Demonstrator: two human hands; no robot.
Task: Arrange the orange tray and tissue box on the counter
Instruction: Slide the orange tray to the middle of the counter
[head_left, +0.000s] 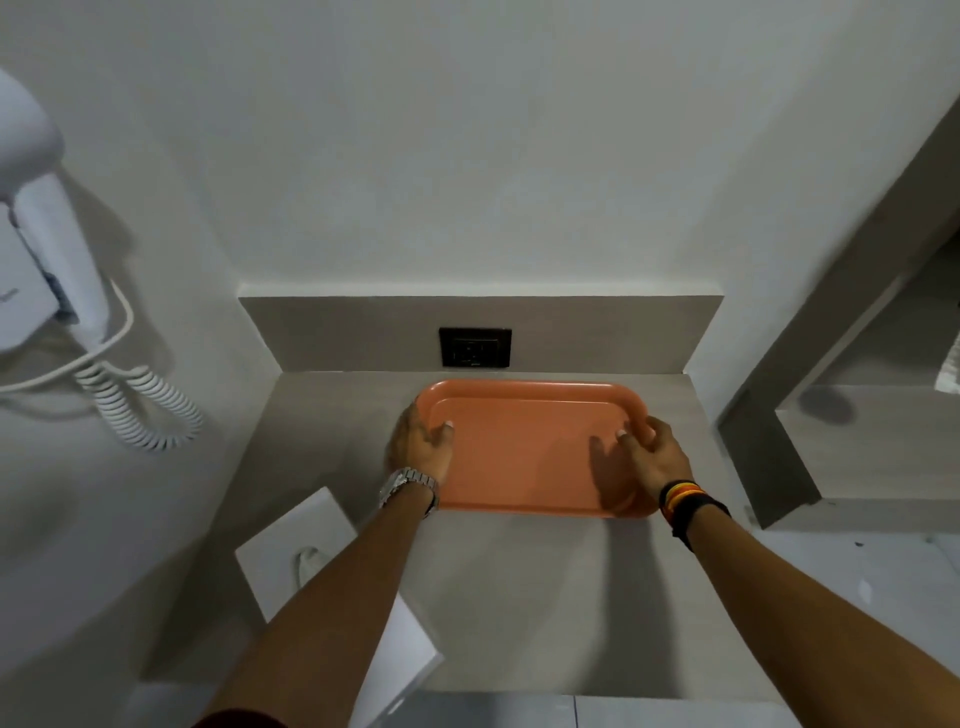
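An empty orange tray (524, 441) lies flat on the grey counter (519, 597), near the back wall. My left hand (418, 441) grips its left rim, thumb inside the tray. My right hand (649, 454) holds the right rim, fingers curled over the edge. A white tissue box (291, 551) sits at the counter's front left, with a tissue showing in its top slot. My left forearm crosses over part of the box.
A black wall socket (475, 347) sits in the backsplash just behind the tray. A white wall-mounted hair dryer (41, 249) with a coiled cord (140, 400) hangs on the left wall. To the right a grey ledge (878, 447) steps down beside the counter.
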